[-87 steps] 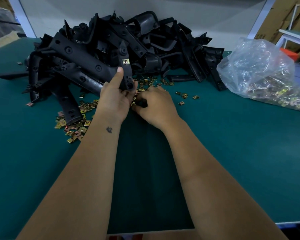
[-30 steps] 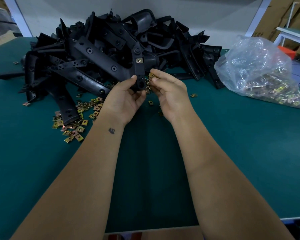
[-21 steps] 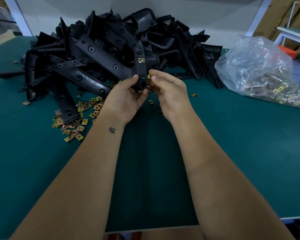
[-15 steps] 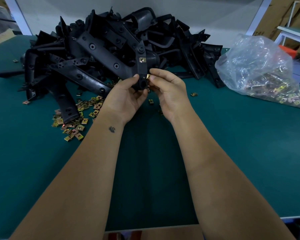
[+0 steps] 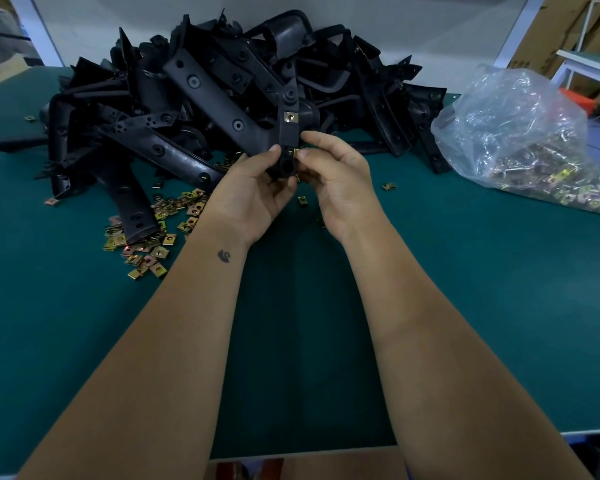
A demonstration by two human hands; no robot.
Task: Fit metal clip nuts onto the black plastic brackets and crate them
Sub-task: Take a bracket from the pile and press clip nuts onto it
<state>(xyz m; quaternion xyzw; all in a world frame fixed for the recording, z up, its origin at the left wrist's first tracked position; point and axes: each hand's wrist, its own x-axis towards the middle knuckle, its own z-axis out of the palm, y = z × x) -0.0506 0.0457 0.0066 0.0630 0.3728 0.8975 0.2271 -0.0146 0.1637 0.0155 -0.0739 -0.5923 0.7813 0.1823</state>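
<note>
My left hand [image 5: 253, 195] grips the lower end of a black plastic bracket [image 5: 288, 140], held upright above the green table. One brass clip nut [image 5: 290, 117] sits fitted higher up on that bracket. My right hand [image 5: 336, 181] pinches a second clip nut [image 5: 296, 153] between thumb and forefinger and holds it against the bracket's right edge, just below the first. A big pile of black brackets [image 5: 194, 88] lies behind my hands. Loose clip nuts [image 5: 156, 230] are scattered on the table to the left.
A clear plastic bag [image 5: 520, 140] holding many clip nuts lies at the right on the green table [image 5: 499, 289]. A few stray nuts [image 5: 388, 186] lie near my right hand. Cardboard boxes [image 5: 561, 36] and a white frame stand beyond the table at right.
Earlier my right hand picked a clip nut off the table while the left held the bracket. It brought the nut up and has moved it against the bracket's edge.
</note>
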